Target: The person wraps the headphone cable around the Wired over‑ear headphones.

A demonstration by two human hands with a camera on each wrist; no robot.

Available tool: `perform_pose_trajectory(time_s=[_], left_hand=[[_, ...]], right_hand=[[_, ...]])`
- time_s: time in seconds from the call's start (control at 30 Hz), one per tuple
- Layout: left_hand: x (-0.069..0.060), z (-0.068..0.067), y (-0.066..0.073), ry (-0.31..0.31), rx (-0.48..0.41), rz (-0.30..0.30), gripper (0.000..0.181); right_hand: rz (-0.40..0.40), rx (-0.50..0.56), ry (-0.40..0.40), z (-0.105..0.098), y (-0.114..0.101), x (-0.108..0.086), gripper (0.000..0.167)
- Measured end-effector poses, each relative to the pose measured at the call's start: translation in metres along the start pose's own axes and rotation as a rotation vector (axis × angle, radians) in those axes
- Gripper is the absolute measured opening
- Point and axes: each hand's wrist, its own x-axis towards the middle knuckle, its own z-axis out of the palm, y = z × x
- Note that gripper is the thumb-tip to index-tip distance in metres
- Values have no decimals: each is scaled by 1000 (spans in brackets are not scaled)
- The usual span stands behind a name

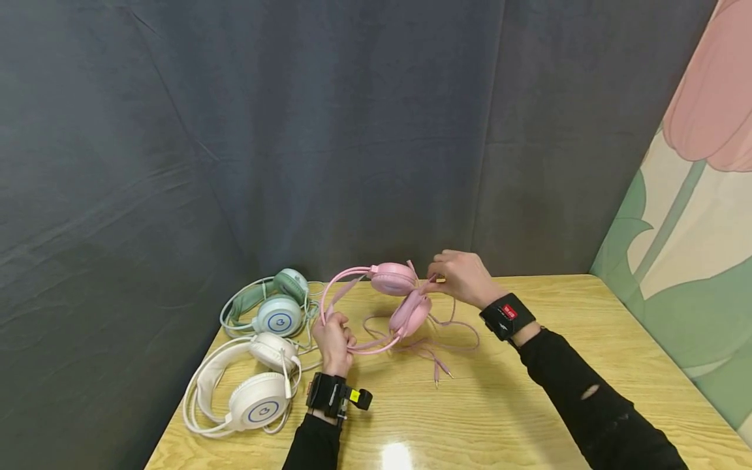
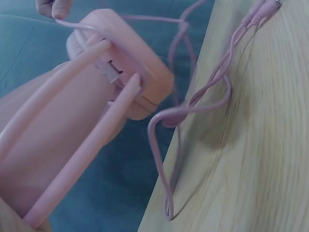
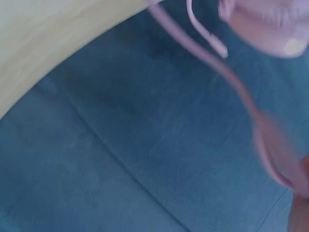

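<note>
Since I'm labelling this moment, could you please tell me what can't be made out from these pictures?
Head view: red label's print, too small to read.
Left wrist view: left hand, mostly cut off by the lower-left corner.
Right wrist view: right hand, mostly cut off by the right edge; pink cable, blurred.

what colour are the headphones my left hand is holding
The headphones are pink, seen best in the head view.

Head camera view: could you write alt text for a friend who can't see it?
A person's left hand grips the headband of pink headphones over a wooden table while the right hand pinches their cord. White headphones and pale green headphones lie to the left, with a dark curtain behind.
</note>
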Motion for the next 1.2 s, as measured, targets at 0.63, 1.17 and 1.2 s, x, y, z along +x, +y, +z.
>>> perform_pose_trajectory(time_s=[0.63, 1.17, 1.2], left_hand=[[4, -6, 10, -215, -16, -193, 35], [3, -9, 7, -419, 76, -317, 33], [2, -9, 7, -428, 85, -320, 33]], right_hand=[[73, -107, -31, -10, 58, 4, 47], [215, -78, -56, -1, 61, 15, 50], [199, -77, -49, 0, 58, 17, 51]])
